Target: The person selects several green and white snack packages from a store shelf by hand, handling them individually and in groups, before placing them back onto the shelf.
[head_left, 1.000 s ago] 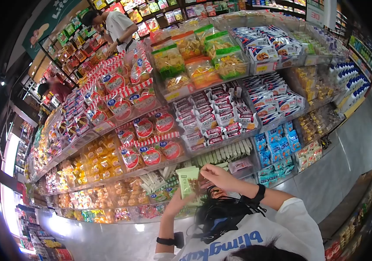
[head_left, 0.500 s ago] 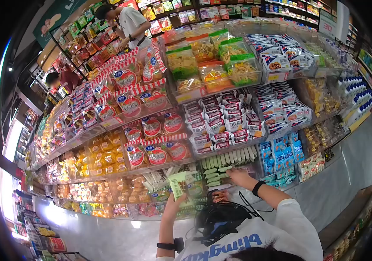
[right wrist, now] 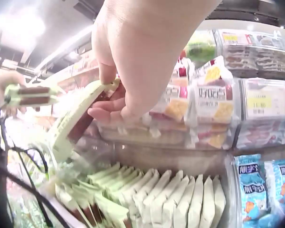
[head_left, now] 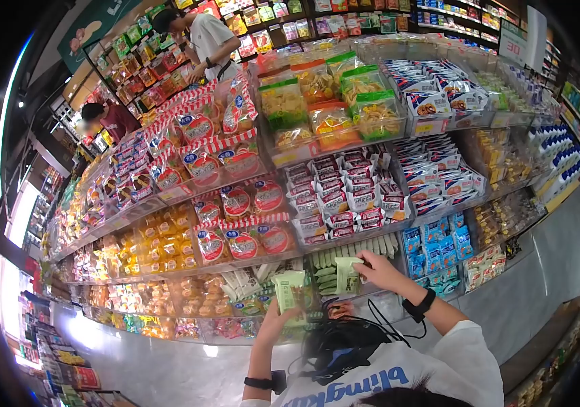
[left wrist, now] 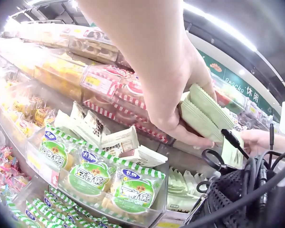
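In the head view, the left hand (head_left: 273, 324) grips light green packets (head_left: 290, 290) upright; the left wrist view shows more than one packet (left wrist: 206, 111) between its thumb and fingers. To the right, the right hand (head_left: 381, 271) pinches the top corner of another green packet (head_left: 348, 277), in front of the low bin. In the right wrist view that packet (right wrist: 73, 118) hangs tilted from the thumb and fingers, with a brown side showing. Below it, a row of similar packets (right wrist: 166, 197) stands in the bin.
Tiered clear bins hold red-labelled cakes (head_left: 235, 200), maroon and white packets (head_left: 337, 200) and blue packets (head_left: 435, 247). A black mesh bag with cables (left wrist: 237, 190) hangs at the person's front. Two people stand beyond the display at upper left, one in a white shirt (head_left: 212, 41).
The right hand reached down to the green packet bin, then came up and back with a packet pinched in it. The left hand still holds its packets, now more upright.
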A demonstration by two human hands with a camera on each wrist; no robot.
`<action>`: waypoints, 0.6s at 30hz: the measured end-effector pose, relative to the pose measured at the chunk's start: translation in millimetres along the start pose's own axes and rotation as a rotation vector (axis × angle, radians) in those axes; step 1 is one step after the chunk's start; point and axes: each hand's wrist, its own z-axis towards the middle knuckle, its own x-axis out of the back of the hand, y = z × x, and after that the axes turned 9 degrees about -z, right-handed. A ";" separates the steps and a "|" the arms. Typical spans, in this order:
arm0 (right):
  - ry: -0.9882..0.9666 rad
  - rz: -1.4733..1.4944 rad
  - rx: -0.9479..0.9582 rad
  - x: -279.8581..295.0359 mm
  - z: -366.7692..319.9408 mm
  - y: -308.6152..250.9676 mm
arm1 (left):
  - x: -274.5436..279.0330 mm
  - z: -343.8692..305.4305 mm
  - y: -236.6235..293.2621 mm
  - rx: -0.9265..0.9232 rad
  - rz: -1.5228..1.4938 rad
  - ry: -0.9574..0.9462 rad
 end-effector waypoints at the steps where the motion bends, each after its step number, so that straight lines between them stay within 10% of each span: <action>1: -0.033 0.120 -0.028 10.8 -4.6 -20.9 | -3.7 0.1 1.6 -0.007 0.030 -0.003; 6: -0.096 0.646 0.006 33.2 -26.7 -88.6 | -33.4 -1.7 24.3 -0.002 0.127 -0.061; 9: 0.099 0.056 0.503 25.6 -38.0 -115.1 | -41.7 -1.4 26.2 -0.012 0.129 -0.058; 18: -0.128 -0.133 0.606 -14.0 -67.7 -109.6 | -41.8 8.4 12.9 -0.049 -0.058 -0.110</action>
